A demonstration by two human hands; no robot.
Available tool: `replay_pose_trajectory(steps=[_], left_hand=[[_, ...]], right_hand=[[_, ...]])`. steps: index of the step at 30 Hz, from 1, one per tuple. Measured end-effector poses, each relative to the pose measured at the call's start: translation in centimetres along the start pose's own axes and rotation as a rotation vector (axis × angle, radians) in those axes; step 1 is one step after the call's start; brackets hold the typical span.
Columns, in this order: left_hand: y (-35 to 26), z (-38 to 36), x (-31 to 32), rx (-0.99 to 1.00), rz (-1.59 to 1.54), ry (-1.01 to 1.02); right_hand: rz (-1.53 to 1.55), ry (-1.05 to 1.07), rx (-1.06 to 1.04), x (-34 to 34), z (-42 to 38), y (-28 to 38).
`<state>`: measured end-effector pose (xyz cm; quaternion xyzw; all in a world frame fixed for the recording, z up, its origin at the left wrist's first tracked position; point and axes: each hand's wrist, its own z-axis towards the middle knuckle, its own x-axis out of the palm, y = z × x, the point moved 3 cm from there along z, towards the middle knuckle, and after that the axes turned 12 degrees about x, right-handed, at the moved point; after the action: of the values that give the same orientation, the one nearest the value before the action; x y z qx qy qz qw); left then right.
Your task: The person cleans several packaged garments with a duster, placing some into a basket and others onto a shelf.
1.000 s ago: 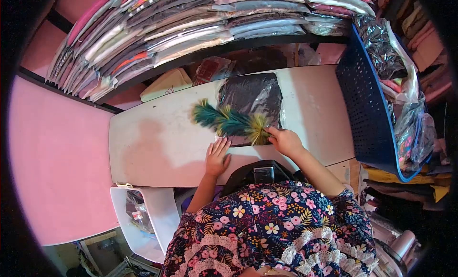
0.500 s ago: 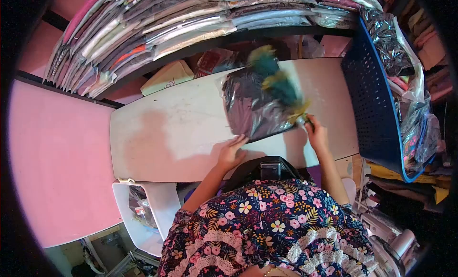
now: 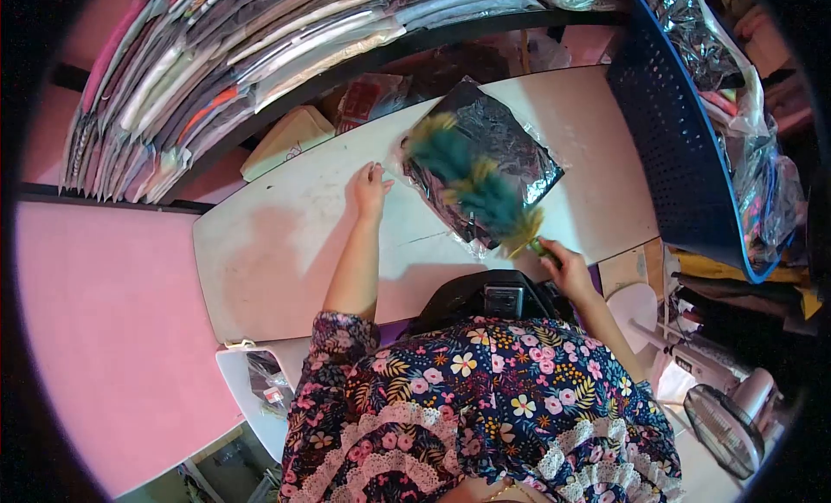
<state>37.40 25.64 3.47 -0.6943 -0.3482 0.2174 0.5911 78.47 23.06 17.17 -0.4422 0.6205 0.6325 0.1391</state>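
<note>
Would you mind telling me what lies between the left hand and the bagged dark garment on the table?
In the head view, only bare white tabletop separates the left hand from the bagged dark garment.

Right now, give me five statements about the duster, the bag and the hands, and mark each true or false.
1. The right hand holds the duster by its handle. True.
2. The duster's feathers lie over the bag. True.
3. The left hand rests on the blue basket. False: it lies on the table, at the bag's left edge.
4. The bag holds something white. False: its contents look dark.
5. The basket stands at the table's right end. True.
</note>
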Motion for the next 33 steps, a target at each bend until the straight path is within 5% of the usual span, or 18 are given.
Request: replay_pose_trajectory(steps=[2,6,10,14,16,17,18,20,22,33], left_hand=[[2.8,3.7,-0.2,0.403,0.378,0.138],[2.8,4.4,-0.8,0.131,0.413,0.389],[-1.3,-1.1,-2.1,-0.010,0.518,0.339],[-0.3,-6.9,-7.0,-0.199,0.400,0.389],[-0.1,-10.3,-9.1,-0.267,0.328,0.396],[0.0,-11.5,-9.6,-0.325,0.249,0.398],[-0.2,-12.4,-9.6,-0.340,0.249,0.393],[-0.8,-14.0,-9.5,-0.419,0.287,0.416],[-1.3,-14.1,-8.6,-0.428,0.301,0.424],[0.8,-14.1,-5.0,-0.300,0.305,0.535]], right_hand=[[-0.153,0.185,0.057,0.4,-0.7,1.3],[-0.093,0.154,0.136,-2.0,-0.4,1.8],[0.171,-0.249,0.392,-3.3,0.2,-4.9],[0.043,-0.513,0.324,-4.7,2.2,-6.5],[-0.759,-0.845,0.101,-6.0,2.4,-1.6],[-0.697,-0.870,0.127,-6.3,2.5,0.2],[-0.702,-0.854,0.128,-5.1,2.5,-1.0],[-0.196,-0.340,0.410,-1.0,2.7,-5.7],[-0.175,-0.029,0.447,2.3,2.1,-4.1],[-0.055,-0.021,0.520,2.2,4.4,-5.0]])
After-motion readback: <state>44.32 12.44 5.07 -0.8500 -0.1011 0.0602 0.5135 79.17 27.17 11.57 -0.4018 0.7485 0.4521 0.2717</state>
